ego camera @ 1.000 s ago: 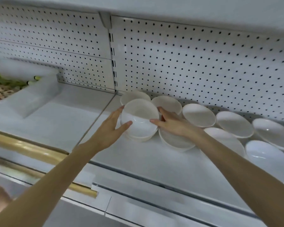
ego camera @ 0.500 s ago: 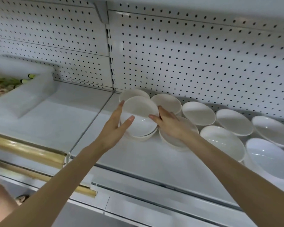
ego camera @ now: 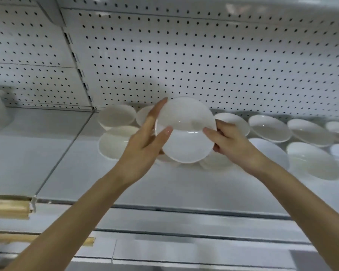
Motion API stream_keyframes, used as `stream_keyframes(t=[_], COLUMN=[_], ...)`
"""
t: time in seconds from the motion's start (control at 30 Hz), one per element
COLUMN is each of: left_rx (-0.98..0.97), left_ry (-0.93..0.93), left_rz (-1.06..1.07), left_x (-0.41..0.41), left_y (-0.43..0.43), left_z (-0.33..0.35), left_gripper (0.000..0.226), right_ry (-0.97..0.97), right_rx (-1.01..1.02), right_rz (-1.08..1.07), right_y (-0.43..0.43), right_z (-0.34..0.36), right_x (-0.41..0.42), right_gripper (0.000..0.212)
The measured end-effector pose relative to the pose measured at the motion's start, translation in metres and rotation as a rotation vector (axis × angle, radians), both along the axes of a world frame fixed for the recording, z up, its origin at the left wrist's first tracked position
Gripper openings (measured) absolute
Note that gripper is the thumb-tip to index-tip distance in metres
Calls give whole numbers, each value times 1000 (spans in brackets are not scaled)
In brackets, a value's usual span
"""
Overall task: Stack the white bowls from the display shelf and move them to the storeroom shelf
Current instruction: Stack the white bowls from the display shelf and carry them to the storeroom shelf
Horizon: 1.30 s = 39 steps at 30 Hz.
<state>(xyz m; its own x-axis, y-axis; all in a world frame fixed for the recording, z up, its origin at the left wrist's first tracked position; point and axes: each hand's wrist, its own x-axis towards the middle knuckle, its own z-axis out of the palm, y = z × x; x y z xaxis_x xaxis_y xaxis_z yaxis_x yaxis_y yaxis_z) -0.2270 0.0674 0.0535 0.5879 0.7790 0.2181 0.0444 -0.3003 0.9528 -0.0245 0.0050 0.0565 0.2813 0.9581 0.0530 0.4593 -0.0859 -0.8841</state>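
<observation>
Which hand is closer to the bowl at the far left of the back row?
Left. The left hand grips the lifted bowl at its left rim, just right of that back-left bowl; the right hand holds the opposite rim, farther right.

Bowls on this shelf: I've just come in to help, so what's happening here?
A person holds one white bowl between both hands, above the display shelf. The left hand pinches its left rim and the right hand its right rim. The other bowls sit in two loose rows along the pegboard. Whether more bowls are nested under the held one cannot be told.
</observation>
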Motion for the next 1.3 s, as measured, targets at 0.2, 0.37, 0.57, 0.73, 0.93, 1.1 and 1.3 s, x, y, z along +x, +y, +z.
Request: stream_keyframes(t=[0.2, 0.37, 0.57, 0.73, 0.93, 1.1, 1.3], left_rx=[-180, -192, -395, -586, -684, -727, -742], left_ry=[62, 189, 210, 257, 241, 229, 194], left_rz=[-198, -287, -252, -230, -145, -95, -61], left_x=[78, 147, 213, 253, 280, 288, 290], left_y=[-74, -126, -183, -211, -232, -240, -244], left_z=[-17, -31, -46, -55, -68, -78, -80], left_gripper=[61, 60, 56, 38, 35, 33, 31], right_ry=[-27, -10, 50, 83, 151, 282, 454], right_rx=[-101, -191, -224, -306, -345, -255, -227], right_rz=[-180, -281, -339, -344, -276, -472, -555], right_y=[-108, -183, -244, -275, -291, -288, -273], right_z=[-7, -15, -18, -31, -53, -71, -89], right_x=[73, 128, 185, 222, 256, 299, 326], right_gripper=[25, 25, 24, 26, 30, 25, 57])
